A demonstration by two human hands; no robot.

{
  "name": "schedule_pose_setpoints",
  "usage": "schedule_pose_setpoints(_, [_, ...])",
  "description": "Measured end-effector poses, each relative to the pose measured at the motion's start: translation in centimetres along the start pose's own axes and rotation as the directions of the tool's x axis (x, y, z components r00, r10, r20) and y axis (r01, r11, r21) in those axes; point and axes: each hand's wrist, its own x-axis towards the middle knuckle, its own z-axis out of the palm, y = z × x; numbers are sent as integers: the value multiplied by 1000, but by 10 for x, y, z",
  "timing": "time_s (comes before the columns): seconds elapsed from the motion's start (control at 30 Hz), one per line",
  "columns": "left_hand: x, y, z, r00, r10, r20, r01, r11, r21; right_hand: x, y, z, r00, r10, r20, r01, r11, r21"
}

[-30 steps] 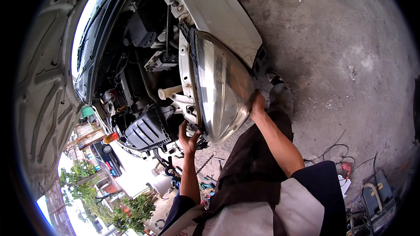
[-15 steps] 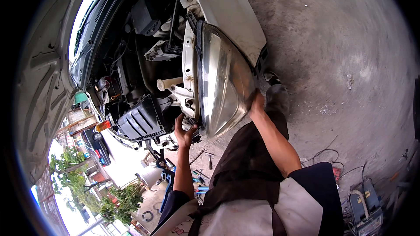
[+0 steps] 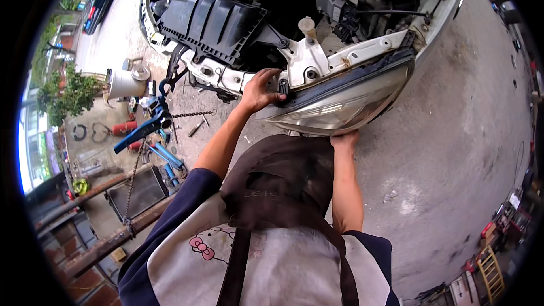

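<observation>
Clear curved plastic headlamp (image 3: 340, 102) is gripped at nine o'clock by left hand (image 3: 259, 89), propped at six o'clock by right hand (image 3: 344, 139).

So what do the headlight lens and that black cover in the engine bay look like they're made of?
The headlight lens looks like clear, glossy plastic: it shows bright streaked reflections. The black cover seems moulded matt plastic, judging by its raised ribs and dull surface. Neither can be told for sure.
</observation>
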Motion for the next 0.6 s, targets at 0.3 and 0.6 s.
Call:
schedule_pose_setpoints(0.3, [-8,-19,16,982,68,-176,-83,993,-83,-8,-10,4,998,40,-54,-48,986,-161])
schedule_pose_setpoints(0.6, [-7,-18,14,973,11,-231,-38,993,-115,-14,0,17,993,16,-115,-44,970,-238])
